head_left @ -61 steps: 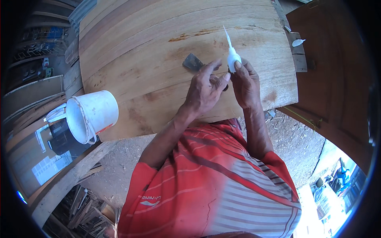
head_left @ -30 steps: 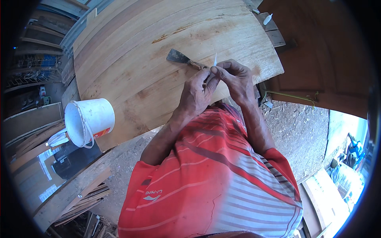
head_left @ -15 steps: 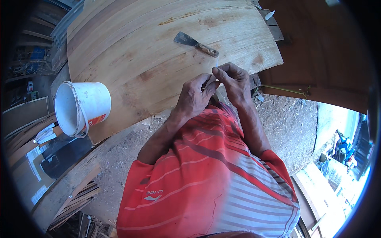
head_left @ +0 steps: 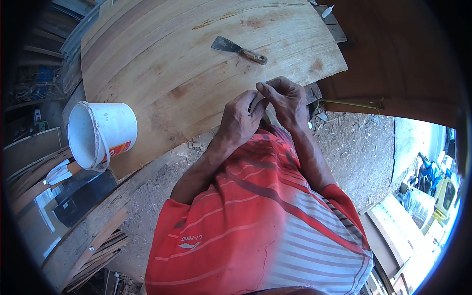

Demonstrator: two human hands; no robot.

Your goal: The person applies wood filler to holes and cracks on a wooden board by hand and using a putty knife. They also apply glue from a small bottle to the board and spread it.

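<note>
Close together above the near edge of the wooden panel [head_left: 162,73], my left hand [head_left: 240,117] and my right hand [head_left: 286,102] are both closed, fingertips almost meeting. A thin, pale, slender piece [head_left: 265,78] pokes up from between the fingers of my right hand. Most of it is hidden, and its kind cannot be told. What my left fingers pinch is covered by the hand. Just beyond my hands, a putty knife [head_left: 240,50] lies flat on the panel, its dark blade pointing left and its worn handle toward me.
A white bucket [head_left: 115,125] with a handle stands at the panel's left end. A small white bottle [head_left: 327,11] lies past the far right corner. To the right is a large brown board [head_left: 393,64]. Wood strips [head_left: 96,253] are stacked at lower left.
The view has shifted slightly, so the panel and putty knife appear a little higher and further left. My hands keep nearly the same pinched pose.
</note>
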